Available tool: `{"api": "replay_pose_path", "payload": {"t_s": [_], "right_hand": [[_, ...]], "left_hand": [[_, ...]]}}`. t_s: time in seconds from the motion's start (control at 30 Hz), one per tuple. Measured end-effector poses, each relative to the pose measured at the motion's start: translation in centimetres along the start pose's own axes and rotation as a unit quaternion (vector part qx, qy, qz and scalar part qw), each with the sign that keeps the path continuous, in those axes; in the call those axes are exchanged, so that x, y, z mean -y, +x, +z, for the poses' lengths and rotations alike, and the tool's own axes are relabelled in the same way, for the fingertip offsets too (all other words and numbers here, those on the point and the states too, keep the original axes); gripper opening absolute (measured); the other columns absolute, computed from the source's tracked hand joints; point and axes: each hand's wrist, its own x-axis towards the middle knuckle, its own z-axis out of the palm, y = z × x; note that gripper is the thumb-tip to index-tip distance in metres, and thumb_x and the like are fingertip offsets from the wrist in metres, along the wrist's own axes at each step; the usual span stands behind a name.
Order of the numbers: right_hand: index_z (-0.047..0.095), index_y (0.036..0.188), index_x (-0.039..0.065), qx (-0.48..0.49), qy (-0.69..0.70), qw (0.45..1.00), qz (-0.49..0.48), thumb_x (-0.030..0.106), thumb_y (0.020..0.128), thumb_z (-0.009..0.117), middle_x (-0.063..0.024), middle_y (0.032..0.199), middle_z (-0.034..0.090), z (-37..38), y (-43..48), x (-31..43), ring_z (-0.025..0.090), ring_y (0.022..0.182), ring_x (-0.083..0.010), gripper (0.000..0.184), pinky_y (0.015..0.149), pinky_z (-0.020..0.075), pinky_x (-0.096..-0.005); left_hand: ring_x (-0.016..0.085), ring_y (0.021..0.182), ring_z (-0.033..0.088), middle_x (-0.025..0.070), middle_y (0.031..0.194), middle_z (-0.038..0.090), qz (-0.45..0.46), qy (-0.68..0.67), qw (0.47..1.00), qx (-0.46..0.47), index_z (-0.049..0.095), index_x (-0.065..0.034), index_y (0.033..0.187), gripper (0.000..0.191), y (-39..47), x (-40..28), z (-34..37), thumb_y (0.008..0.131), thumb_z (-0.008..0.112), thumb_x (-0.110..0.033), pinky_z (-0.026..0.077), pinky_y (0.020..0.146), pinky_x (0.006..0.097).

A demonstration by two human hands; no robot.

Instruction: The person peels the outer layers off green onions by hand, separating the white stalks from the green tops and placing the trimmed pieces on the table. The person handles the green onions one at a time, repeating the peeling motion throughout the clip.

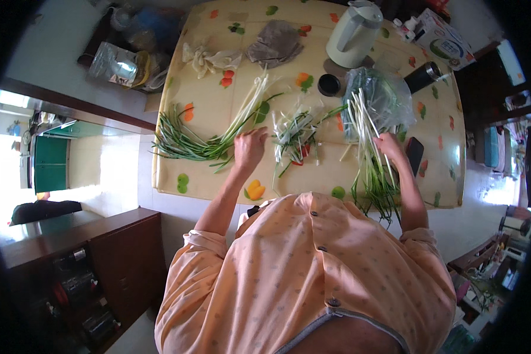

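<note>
My left hand (250, 150) is beside a curved bundle of scallions (221, 139), white stems pointing away from me and green tops to the left. Its fingers are bent, and whether anything thin is between them is hard to see. On the right, my right hand (390, 146) has its thumb and fingers closed on a stalk at the edge of a second scallion bundle (363, 132). The green tops of that bundle droop over the table's near edge. Between the hands lies a loose pile of scallion trimmings (296, 130), white peelings mixed with green bits.
A clear plastic bag (391, 97) holding greens lies behind the right bundle. Around it are a black cup lid (328, 85), a dark flask (423, 76), a phone (414, 155) and a pale jug (354, 35). A grey cloth (275, 44) and crumpled plastic (210, 58) lie farther back.
</note>
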Motion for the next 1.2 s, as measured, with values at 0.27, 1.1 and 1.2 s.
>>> {"api": "replay_pose_path", "payload": {"t_s": [0.27,1.1,1.2], "right_hand": [[0.054,0.07,-0.001,-0.091,0.081,0.992,-0.026,0.031,0.075,0.059,-0.0186,0.064,0.057,2.0,0.2,0.7,0.056,0.062,-0.0354,0.033,0.055,0.042,-0.0417],[0.054,0.08,0.004,-0.089,0.192,0.946,-0.247,0.017,0.077,0.06,-0.0095,0.067,0.059,2.5,-3.7,11.5,0.058,0.059,-0.0199,0.014,0.054,0.0445,-0.0292],[0.056,0.082,0.003,-0.009,0.219,0.938,-0.269,0.017,0.08,0.058,-0.0066,0.065,0.058,2.4,-4.6,13.7,0.058,0.059,-0.0151,0.015,0.052,0.0438,-0.0265]], "left_hand": [[0.029,0.071,0.059,0.012,0.077,0.062,-0.171,0.093,0.979,-0.059,0.064,-0.0081,0.078,0.01,0.7,6.0,-3.7,0.073,0.058,-0.014,0.046,0.065,0.0379],[0.031,0.072,0.059,0.0122,0.073,0.061,-0.217,0.076,0.964,0.132,0.062,-0.0079,0.07,0.012,2.6,10.2,-4.0,0.067,0.06,-0.019,0.047,0.065,0.0384],[0.026,0.067,0.06,0.0121,0.072,0.062,-0.237,0.002,0.97,0.056,0.064,-0.0084,0.075,0.011,2.4,9.7,-5.1,0.067,0.064,-0.017,0.047,0.063,0.0349]]}}
